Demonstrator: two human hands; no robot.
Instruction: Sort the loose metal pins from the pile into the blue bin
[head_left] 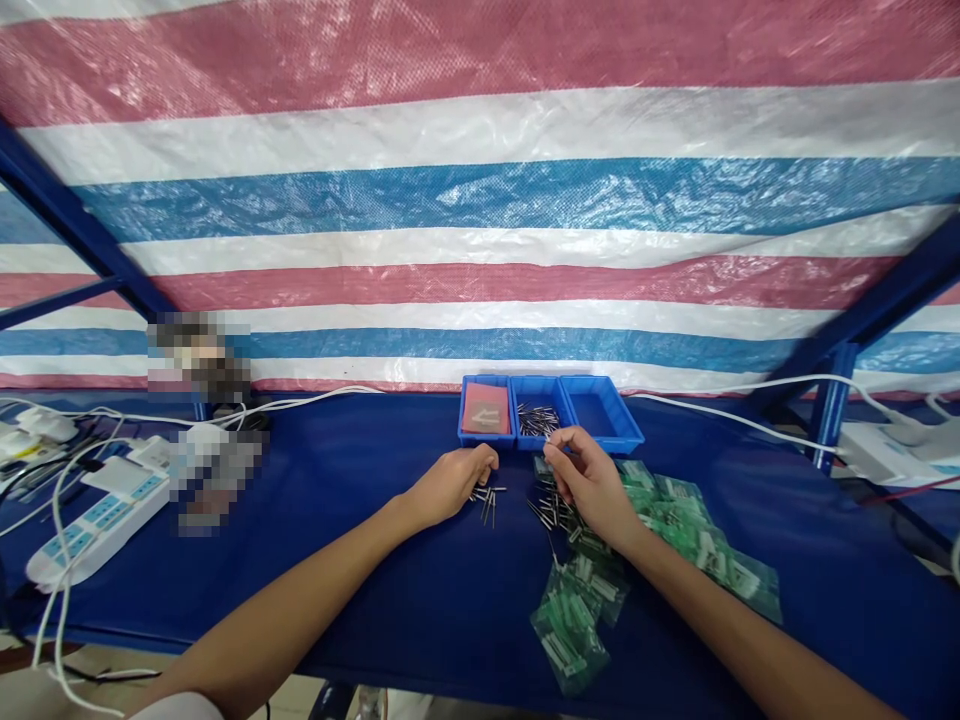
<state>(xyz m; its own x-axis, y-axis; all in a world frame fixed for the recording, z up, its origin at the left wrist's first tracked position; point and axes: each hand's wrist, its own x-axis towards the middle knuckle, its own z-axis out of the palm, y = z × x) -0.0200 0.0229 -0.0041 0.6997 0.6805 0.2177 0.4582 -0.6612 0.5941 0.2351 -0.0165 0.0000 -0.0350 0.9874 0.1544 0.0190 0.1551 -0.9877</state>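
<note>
My left hand [452, 484] is closed, fingertips pinched together, beside a few thin metal pins [490, 500] on the blue table; anything between its fingers is too small to make out. Fingers bent into a pinch, my right hand [592, 490] is just in front of the middle blue bin [537, 383]. What it pinches is not clear. Dark metal pins [537, 420] fill part of that bin, and more pins [551, 512] lie under and left of my right hand. Small clear bags with green contents [570, 630] lie around my right wrist and nearer the front edge.
The left blue bin [463, 425] holds a pink card and a small clear bag. Next to the middle bin stands the right blue bin [604, 415]. A white power strip [105, 520] with cables lies at the left. Striped sheeting [480, 200] hangs behind the table [337, 600].
</note>
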